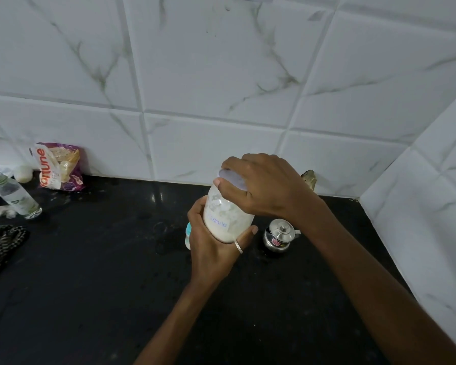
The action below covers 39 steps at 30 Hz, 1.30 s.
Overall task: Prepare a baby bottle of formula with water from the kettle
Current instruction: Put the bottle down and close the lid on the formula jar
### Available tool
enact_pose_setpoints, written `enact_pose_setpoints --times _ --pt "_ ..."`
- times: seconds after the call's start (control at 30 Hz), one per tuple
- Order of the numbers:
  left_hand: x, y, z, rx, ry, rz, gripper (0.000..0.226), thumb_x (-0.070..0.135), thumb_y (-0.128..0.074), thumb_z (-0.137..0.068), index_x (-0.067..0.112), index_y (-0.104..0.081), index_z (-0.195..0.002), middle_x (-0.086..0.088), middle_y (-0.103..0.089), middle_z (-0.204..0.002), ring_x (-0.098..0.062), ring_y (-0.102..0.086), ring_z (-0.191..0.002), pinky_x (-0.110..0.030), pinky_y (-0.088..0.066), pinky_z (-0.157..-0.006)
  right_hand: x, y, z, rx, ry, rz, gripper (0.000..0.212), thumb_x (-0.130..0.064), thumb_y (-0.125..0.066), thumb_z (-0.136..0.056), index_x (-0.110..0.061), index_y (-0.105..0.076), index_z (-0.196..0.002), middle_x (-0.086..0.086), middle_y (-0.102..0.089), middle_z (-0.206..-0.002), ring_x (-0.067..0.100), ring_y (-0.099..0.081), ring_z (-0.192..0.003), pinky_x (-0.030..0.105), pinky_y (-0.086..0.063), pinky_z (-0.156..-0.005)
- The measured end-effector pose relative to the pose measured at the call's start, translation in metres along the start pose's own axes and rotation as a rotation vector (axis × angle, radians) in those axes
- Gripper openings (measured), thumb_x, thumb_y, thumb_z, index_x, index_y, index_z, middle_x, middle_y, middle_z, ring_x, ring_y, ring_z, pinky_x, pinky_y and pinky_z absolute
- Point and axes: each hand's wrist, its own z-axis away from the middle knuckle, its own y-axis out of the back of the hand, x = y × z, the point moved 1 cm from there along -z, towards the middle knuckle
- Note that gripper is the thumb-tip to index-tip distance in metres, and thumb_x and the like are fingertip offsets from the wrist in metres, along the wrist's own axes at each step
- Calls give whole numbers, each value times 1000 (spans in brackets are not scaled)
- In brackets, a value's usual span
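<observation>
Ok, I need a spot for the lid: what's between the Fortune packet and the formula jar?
Head view: only bare black counter between the Fortune packet and the formula jar.

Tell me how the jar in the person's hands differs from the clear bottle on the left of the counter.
The jar is wide and holds white powder; the bottle is slim and looks clear inside. The jar wears a pale lid, gripped by the right hand; the bottle's mouth is open. The left hand grips the jar; the bottle stands untouched on the counter. Both are see-through and labelled.
</observation>
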Motion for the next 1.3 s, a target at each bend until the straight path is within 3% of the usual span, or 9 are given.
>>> enact_pose_setpoints --times 0.13,0.27,0.43,0.63,0.7,0.8,0.97,1.1,1.3 --pt "-8 1 1 4 15 -1 99 27 -101 -61 32 -38 -136 6 -60 -130 -18 -67 -117 -45 -64 -83 12 -10 18 -71 -197 -331 89 -91 -36 -77 -36 -47 -146 -8 -65 -133 14 -63 -115 40 -52 -98" --pt "-20 -2 11 -9 43 3 99 16 -102 -61 31 -39 -136 4 -59 -133 -15 -68 -117 -40 -63 -87 16 -40 48 -133 -362 -750 100 -87 -56 -70 -34 -38 -152 -9 -59 -140 8 -63 -117 30 -54 -97" --pt "-41 -5 19 -39 63 -18 96 12 -99 -63 30 -40 -136 15 -61 -127 -15 -68 -115 -34 -63 -86 13 -80 83 -141 -572 -1128 95 -61 -89 -65 -34 -40 -142 -16 -62 -132 8 -69 -112 29 -62 -82" --pt "-78 -6 34 -232 165 -106 113 29 -91 -71 21 -22 -160 3 -46 -155 -14 -52 -141 -38 -52 -109 20 -126 115 -171 -699 -1175 88 -37 -95 -69 -33 -47 -143 -12 -65 -134 8 -66 -121 38 -59 -99" --pt "-90 -6 37 -320 167 -145 106 23 -91 -75 20 -29 -161 0 -49 -155 -21 -50 -144 -43 -49 -113 26 -141 126 -189 -703 -1121 92 -37 -96 -67 -36 -45 -144 -16 -63 -135 6 -63 -123 37 -57 -102" --pt "-110 -4 44 -373 184 -221 89 10 -89 -74 31 -46 -148 10 -59 -144 -13 -56 -137 -32 -50 -110 31 -164 138 -232 -704 -1061 97 -32 -96 -66 -43 -40 -144 -23 -57 -137 1 -57 -125 29 -53 -103" --pt "-140 -8 41 -373 244 -355 95 14 -88 -71 45 -36 -144 21 -46 -144 4 -44 -137 -10 -38 -109 44 -206 134 -242 -740 -1058 97 -22 -96 -64 -41 -41 -141 -18 -57 -139 4 -55 -129 29 -50 -106" --pt "-159 -22 19 -343 222 -446 90 11 -86 -72 17 -42 -150 -2 -46 -151 -18 -43 -143 -35 -41 -117 59 -234 114 -188 -730 -1043 97 -17 -95 -64 -33 -45 -145 -16 -57 -140 2 -54 -130 30 -49 -108" --pt "-184 -37 -8 -316 250 -470 96 16 -90 -72 12 -40 -153 -7 -44 -154 -17 -46 -142 -33 -42 -117 77 -254 88 -120 -671 -1038 87 -14 -93 -70 -36 -41 -136 -30 -50 -125 -34 -43 -110 -4 -38 -88"
